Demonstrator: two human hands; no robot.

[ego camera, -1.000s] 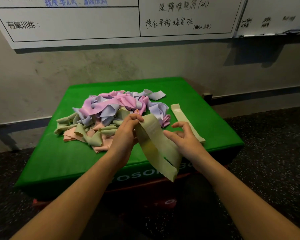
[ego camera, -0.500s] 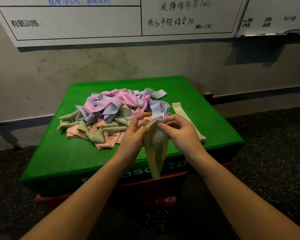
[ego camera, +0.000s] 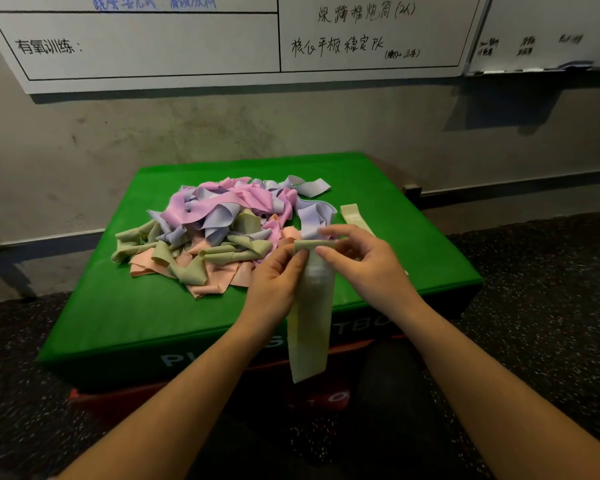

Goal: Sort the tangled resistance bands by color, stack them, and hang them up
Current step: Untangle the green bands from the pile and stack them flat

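A: Status on the grip?

B: Both hands are on one pale green flat rubber loop band [ego camera: 309, 327]. Left hand [ego camera: 278, 289] pinches its top edge, thumb in front, fingers curled behind. Right hand [ego camera: 364, 265] pinches the same edge from the other side, thumb and forefinger closed on it. The band hangs straight down, flat, over the front edge of the green padded plyo box [ego camera: 153, 306].

A: Why held like that?

B: My read: letting it hang takes the twist out, so it lies flat for stacking. It's held clear of the heap so it can't re-snag.

A: Where does it go?

B: Likely onto the single pale green band lying flat [ego camera: 352, 216] on the box, just right of the heap and partly behind the right hand. That looks like the start of the green stack.

A: Counts?

B: One band in hand, one laid out. The tangled heap of green, peach, pink and lilac bands [ego camera: 222, 233] can't be counted; they overlap too much. Four colours visible. Two hands, one green box, with a red box [ego camera: 201, 396] under it.

A: Progress?

B: Early. Most bands are unsorted, nothing hung. No hook or hanger in view. A whiteboard with handwritten text [ego camera: 187, 39] is on the wall behind.
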